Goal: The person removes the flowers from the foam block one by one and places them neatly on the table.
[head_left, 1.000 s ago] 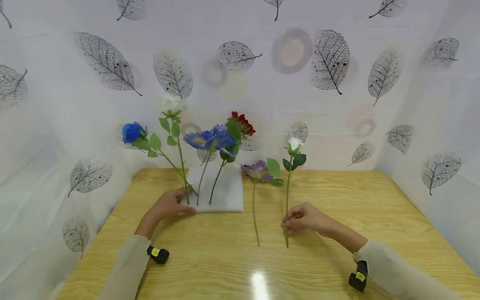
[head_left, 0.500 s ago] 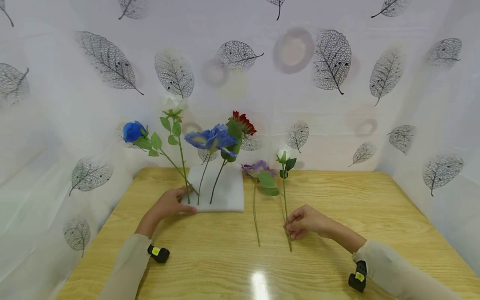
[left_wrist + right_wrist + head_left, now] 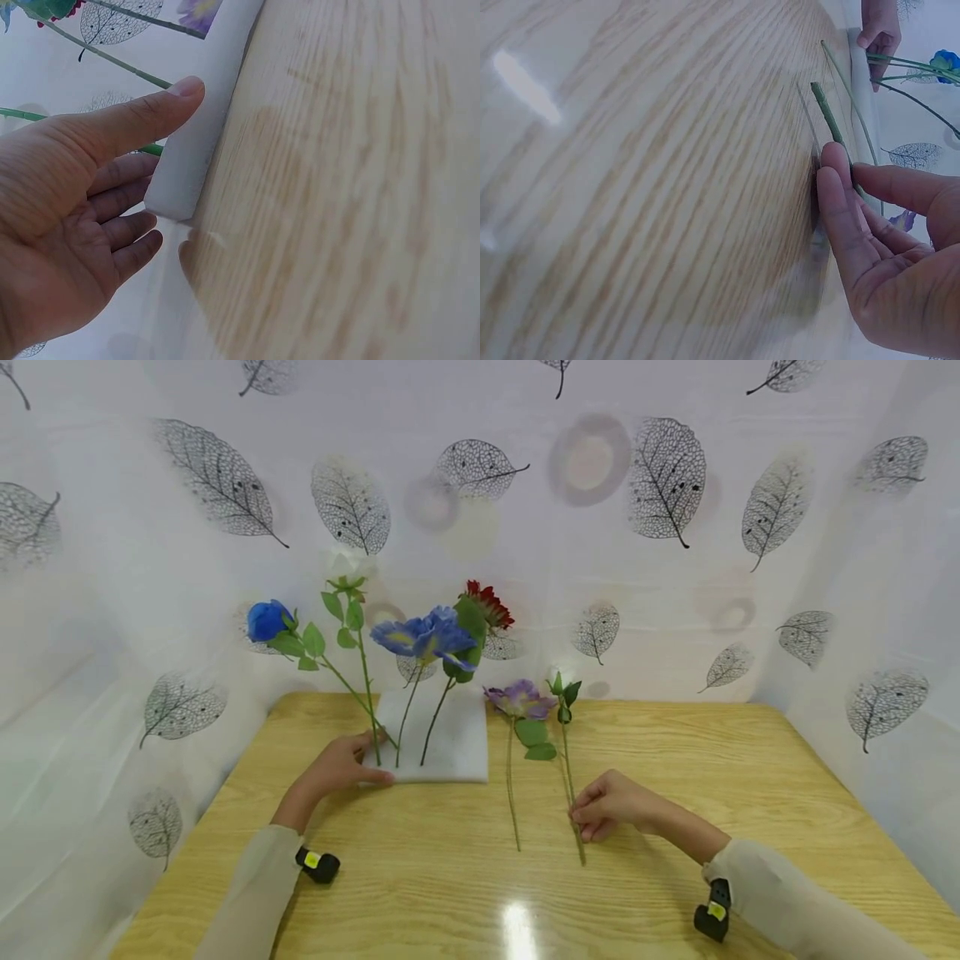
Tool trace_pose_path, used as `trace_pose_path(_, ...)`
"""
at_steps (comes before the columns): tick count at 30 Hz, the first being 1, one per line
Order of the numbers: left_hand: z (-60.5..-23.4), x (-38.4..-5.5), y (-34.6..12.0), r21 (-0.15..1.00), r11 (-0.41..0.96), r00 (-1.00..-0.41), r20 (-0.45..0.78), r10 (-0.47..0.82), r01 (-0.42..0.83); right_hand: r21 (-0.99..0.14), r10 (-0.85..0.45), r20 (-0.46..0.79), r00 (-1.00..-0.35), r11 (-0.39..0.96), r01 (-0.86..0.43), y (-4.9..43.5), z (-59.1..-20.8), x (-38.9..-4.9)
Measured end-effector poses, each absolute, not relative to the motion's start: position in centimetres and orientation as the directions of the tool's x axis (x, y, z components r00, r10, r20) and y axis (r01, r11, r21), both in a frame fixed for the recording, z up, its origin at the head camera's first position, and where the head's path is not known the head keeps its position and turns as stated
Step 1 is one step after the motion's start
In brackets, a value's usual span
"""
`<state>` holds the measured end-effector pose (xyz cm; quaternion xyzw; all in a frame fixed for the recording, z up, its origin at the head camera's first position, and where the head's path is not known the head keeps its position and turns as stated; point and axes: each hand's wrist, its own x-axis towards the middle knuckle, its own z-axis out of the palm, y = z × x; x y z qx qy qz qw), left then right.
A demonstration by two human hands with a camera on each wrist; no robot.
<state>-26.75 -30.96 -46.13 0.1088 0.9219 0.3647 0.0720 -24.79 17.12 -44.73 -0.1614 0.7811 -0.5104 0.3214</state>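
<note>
In the head view, my left hand (image 3: 341, 770) holds the left front corner of a white foam block (image 3: 465, 760), thumb along its front edge and fingers at its left side. Stems of a blue rose (image 3: 267, 622), a white rose (image 3: 347, 572), a blue flower (image 3: 427, 635) and a red flower (image 3: 489, 604) stand in the block. My right hand (image 3: 611, 806) pinches the lower stem of another white rose (image 3: 567, 760) between thumb and fingers; its pale bloom blends into the curtain. In the right wrist view, the stem's cut end (image 3: 817, 94) sticks out beyond the fingertips.
A purple flower (image 3: 519, 699) with a long stem lies on the wooden table (image 3: 420, 877) between the block and my right hand. Behind and at both sides hangs a white curtain (image 3: 540, 560) with printed leaves.
The white rose in my right hand has tipped down and left, its bloom now close beside the purple flower, whose green leaves have swung down. My left hand stays at the block.
</note>
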Motion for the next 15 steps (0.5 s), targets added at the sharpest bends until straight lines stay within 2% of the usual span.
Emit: trace_pose_path(15, -46.25, -26.84, -30.99, 0.699, 0.7, -0.963, -0.056, 0.262, 0.149, -0.898, -0.568, -0.356, -0.742, 0.427, 0.104, 16.14, -44.75, -24.75)
